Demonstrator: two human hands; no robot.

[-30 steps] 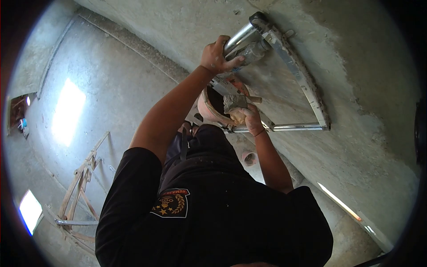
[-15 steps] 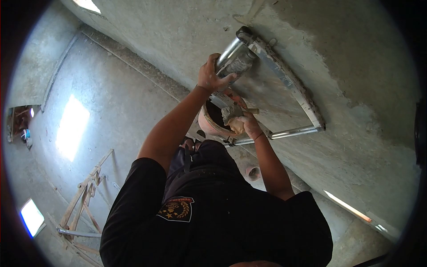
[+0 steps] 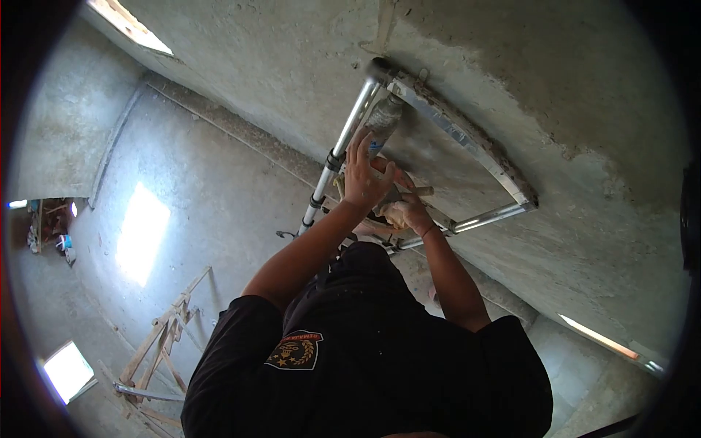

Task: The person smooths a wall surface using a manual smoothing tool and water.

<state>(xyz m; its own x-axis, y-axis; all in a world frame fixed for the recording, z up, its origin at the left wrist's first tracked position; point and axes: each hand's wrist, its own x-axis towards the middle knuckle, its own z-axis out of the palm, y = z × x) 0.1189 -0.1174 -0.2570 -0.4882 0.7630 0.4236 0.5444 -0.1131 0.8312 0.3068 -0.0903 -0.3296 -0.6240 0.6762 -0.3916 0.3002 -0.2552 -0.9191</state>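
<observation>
My left hand point(image 3: 367, 179), fingers stretched and apart, is beside a clear plastic bottle point(image 3: 385, 113) with a blue label and overlaps its lower end in this view. My right hand point(image 3: 415, 213) is closed around a trowel point(image 3: 422, 191); the end of its handle sticks out past the fingers and its grey blade points toward my left palm. A tan, crumpled-looking piece point(image 3: 395, 214) shows at the fingers of that hand. Beneath both hands is an orange bucket point(image 3: 403, 177), mostly hidden by them.
A silver telescoping ladder point(image 3: 349, 135) with black joints stands around the bucket, its mortar-smeared top bar point(image 3: 467, 135) near the rough plastered wall point(image 3: 569, 95). A wooden trestle point(image 3: 164, 332) stands on the concrete floor point(image 3: 219, 175) at left.
My left hand has come off the ladder and bottle and moved down toward the trowel, its fingers now spread. The mortar lump seen on the trowel before is no longer visible. The view has shifted slightly.
</observation>
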